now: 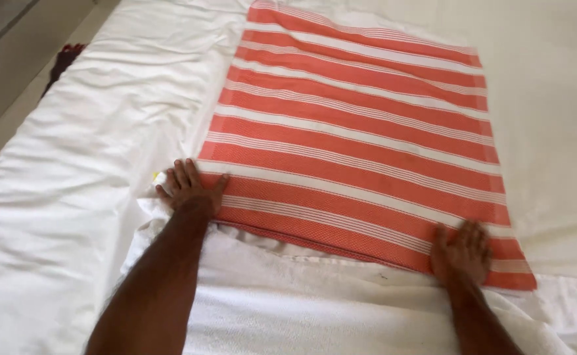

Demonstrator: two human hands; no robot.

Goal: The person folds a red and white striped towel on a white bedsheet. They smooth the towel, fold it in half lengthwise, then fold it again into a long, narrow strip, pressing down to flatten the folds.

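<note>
1. The striped cloth [361, 125], orange and white, lies spread flat on the white sheet [78, 158] of a bed.
2. The left hand [188, 187] rests palm-down, fingers spread, on the cloth's near left corner, grasping nothing.
3. The right hand [462, 253] presses flat on the near right edge, also holding nothing.
4. A white towel [315, 309] lies under both forearms, touching the cloth's near edge.
5. A small yellow-white scrap [159, 177] sits just beside the left hand.
6. Floor [19, 59] shows past the bed's left side.

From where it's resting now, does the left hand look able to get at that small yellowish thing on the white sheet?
Probably yes. The left hand lies flat at the near left corner of the striped towel, and the small yellowish thing peeks out right beside its fingers on the white sheet. Nothing lies between them.
</note>
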